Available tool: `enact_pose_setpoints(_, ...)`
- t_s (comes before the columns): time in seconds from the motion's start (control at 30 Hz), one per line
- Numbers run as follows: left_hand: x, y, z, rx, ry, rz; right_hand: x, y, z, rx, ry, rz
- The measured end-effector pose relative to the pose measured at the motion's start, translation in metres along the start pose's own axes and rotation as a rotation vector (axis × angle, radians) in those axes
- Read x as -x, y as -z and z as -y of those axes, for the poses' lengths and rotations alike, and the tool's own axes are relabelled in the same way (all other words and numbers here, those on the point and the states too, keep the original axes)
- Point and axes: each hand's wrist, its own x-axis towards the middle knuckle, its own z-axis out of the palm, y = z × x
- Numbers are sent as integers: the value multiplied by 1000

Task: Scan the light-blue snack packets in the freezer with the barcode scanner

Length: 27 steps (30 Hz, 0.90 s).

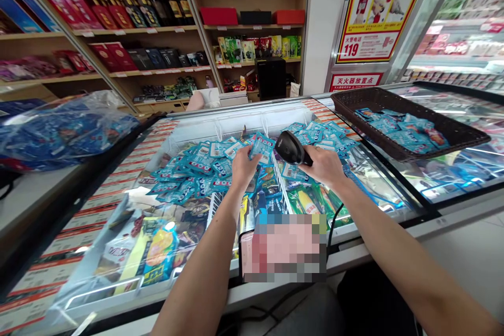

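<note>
At centre, the left hand [244, 169] pinches a blue packet [263, 147], the right hand [325, 167] grips a scanner [290, 148]; apparently scanning, needing aligned aim.

The left hand [244, 169] pinches a blue packet [263, 147] beside a black handheld scanner [290, 148] gripped in the right hand [325, 166], above a glass-topped freezer [350, 258] strewn with similar packets [199, 164], near a dark basket [433, 115].

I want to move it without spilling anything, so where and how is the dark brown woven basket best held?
Probably take the dark brown woven basket by its raised rim, midway along both long sides, coming from above. It sits open side up, long and shallow, and the printed light-blue packets lie inside, leaving the rim free.
</note>
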Motion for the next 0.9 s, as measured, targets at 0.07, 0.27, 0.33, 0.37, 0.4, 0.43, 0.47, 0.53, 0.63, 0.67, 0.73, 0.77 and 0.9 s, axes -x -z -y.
enact_pose_setpoints(0.07, -1, 0, 5, 48, 22, -61, 0, 1, 0, 0, 7, 14)
enact_pose_setpoints(0.27, -3, -5, 15, 223, 111, -137, 0, 2, 1, -11, 39, 64)
enact_pose_setpoints(0.33, -3, -6, 15, 255, 128, -145, 1, 3, 2, -13, 53, 82)
enact_pose_setpoints(0.37, -3, -7, 15, 264, 132, -150, 1, 3, 2, -15, 63, 92)
enact_pose_setpoints(0.4, -3, -7, 15, 274, 135, -154, 1, 4, 2, -17, 73, 102)
enact_pose_setpoints(0.43, -2, -6, 14, 284, 139, -154, 1, 4, 3, -20, 84, 111)
enact_pose_setpoints(0.47, -2, -6, 14, 295, 143, -150, 1, 5, 3, -23, 94, 120)
enact_pose_setpoints(0.53, -1, -6, 13, 319, 155, -138, 1, 6, 3, -31, 111, 137)
enact_pose_setpoints(0.63, 0, -5, 10, 341, 163, -129, 1, 6, 4, -39, 141, 168)
enact_pose_setpoints(0.67, 0, -4, 8, 345, 163, -127, 1, 6, 4, -40, 153, 178)
enact_pose_setpoints(0.73, 1, -3, 6, 353, 161, -118, 1, 6, 4, -39, 171, 195)
enact_pose_setpoints(0.77, 2, -3, 5, 354, 160, -111, 1, 6, 4, -37, 176, 199)
enact_pose_setpoints(0.9, 3, -1, 2, 343, 166, -75, 2, 6, 4, -39, 189, 196)
